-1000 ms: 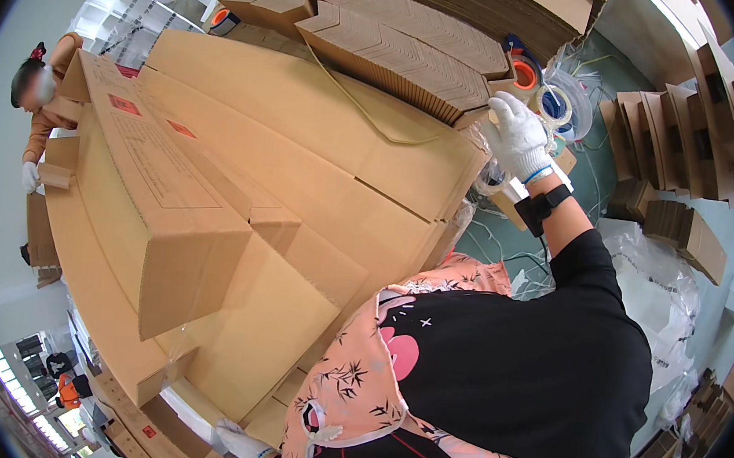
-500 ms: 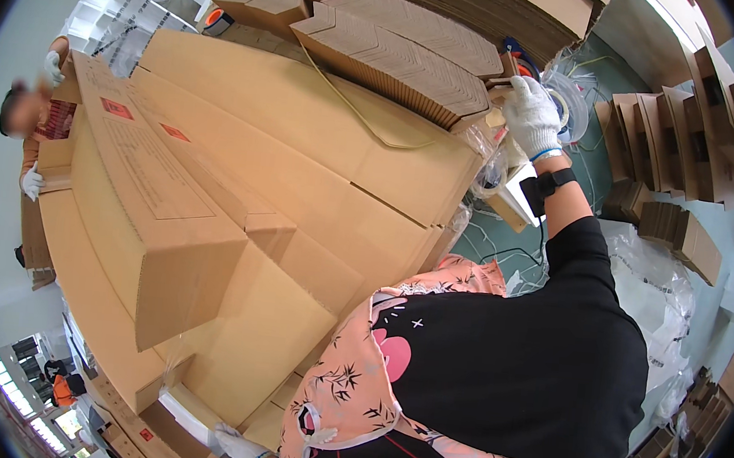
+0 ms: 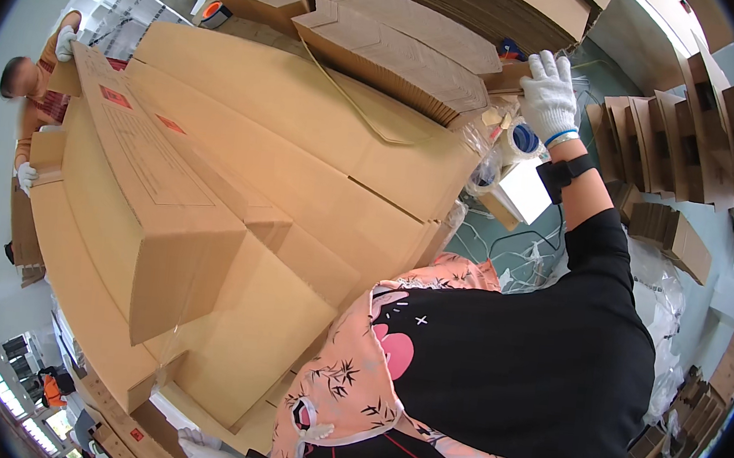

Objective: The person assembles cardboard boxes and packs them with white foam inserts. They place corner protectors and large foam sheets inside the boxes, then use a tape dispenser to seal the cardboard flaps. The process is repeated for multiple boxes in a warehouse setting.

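My right hand (image 3: 549, 95), in a white knitted glove, reaches out at the upper right with its fingers spread. It is beside the right end of a row of folded cardboard strips (image 3: 401, 60). Just below it lies a roll of tape with a blue core (image 3: 524, 139). Down at the lower edge, my left hand (image 3: 206, 454), also gloved, has its fingers stretched out beside an open cardboard box (image 3: 224, 379); its fingertips are only partly clear. A long folded carton (image 3: 181, 238) with red labels stands tilted over large flat cardboard sheets (image 3: 304, 143).
At the far left a co-worker (image 3: 31, 95) in white gloves grips the carton's other end. Stacked cardboard pieces (image 3: 667, 143) stand at the right, above clear plastic wrapping (image 3: 657, 292). A tape dispenser (image 3: 214, 14) lies at the upper left. Loose strapping (image 3: 515, 252) trails over the green floor.
My right hand has shifted slightly up and right, its fingers now spread, baring the blue-cored tape roll. My left hand has moved left and down along the box. The co-worker's head has shifted.
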Demonstrator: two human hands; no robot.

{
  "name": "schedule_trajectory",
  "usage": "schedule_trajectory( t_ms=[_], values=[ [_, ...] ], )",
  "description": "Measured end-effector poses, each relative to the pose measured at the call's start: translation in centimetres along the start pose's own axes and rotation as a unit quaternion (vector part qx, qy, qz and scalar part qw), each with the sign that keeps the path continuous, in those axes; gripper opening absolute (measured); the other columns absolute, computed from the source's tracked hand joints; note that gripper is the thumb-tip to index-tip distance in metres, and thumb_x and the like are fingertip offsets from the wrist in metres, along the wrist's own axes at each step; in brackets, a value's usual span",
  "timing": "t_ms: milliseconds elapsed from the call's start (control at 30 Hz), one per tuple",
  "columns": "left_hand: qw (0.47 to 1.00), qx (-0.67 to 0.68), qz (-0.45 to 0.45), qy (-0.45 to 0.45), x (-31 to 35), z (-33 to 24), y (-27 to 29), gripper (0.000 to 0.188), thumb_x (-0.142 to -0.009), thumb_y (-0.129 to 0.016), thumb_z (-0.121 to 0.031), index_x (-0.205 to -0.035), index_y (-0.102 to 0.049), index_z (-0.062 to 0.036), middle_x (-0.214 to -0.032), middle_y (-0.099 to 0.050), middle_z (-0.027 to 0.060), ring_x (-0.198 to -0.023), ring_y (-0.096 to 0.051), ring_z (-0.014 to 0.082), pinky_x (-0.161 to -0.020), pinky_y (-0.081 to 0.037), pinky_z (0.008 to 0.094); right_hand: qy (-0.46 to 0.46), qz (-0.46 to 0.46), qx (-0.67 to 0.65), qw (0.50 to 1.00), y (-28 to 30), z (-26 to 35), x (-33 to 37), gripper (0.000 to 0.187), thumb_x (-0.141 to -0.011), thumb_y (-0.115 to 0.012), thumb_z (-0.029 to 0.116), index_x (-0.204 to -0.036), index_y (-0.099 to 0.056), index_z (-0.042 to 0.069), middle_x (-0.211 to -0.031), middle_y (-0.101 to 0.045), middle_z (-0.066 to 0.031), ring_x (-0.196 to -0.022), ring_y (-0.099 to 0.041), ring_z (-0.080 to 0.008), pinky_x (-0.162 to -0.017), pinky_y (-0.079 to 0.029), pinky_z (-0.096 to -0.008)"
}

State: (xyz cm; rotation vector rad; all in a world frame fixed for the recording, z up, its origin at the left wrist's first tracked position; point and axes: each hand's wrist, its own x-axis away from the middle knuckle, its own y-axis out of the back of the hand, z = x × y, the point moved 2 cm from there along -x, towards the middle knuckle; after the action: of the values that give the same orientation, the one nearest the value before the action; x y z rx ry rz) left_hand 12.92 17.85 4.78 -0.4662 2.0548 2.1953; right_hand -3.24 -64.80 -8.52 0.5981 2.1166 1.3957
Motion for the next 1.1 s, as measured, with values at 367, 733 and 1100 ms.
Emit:
schedule_trajectory(
  t_ms=[367,733,1100],
  values=[
    [0.670,0.722,0.064,0.159,-11.0,-1.8,-3.7,0.088,-0.098,-0.039,-0.064,-0.157,-0.018,-0.0027,-0.164,-0.016,0.0161,-0.151,-0.016,0.0292,-0.123,-0.012,0.0401,-0.239,-0.173,-0.714,0.635,13.0,1.7,0.9,0.020,-0.092,-0.068,0.019,-0.100,-0.073,0.002,-0.091,-0.070,-0.0055,-0.081,-0.065,-0.0140,-0.083,-0.051,-0.0280],
    [0.601,0.767,-0.019,0.223,-12.1,-11.1,-0.9,0.056,-0.099,-0.046,-0.044,-0.139,-0.052,-0.0053,-0.139,-0.055,0.0115,-0.128,-0.050,0.0285,-0.108,-0.038,0.0444,0.159,-0.013,-0.670,0.725,19.9,32.9,-9.4,0.015,-0.093,-0.061,0.016,-0.105,-0.066,0.011,-0.078,-0.068,-0.0121,-0.075,-0.068,-0.0306,-0.068,-0.052,-0.0431],
    [0.550,0.809,-0.057,0.201,-11.4,-7.3,-5.5,0.045,-0.097,-0.060,-0.036,-0.128,-0.056,-0.0034,-0.128,-0.060,0.0074,-0.119,-0.055,0.0213,-0.103,-0.043,0.0381,0.019,-0.047,-0.829,0.557,34.7,25.0,-14.2,0.036,-0.095,-0.065,0.039,-0.100,-0.069,0.004,-0.085,-0.066,-0.0023,-0.078,-0.062,-0.0113,-0.063,-0.051,-0.0266]
  ],
)
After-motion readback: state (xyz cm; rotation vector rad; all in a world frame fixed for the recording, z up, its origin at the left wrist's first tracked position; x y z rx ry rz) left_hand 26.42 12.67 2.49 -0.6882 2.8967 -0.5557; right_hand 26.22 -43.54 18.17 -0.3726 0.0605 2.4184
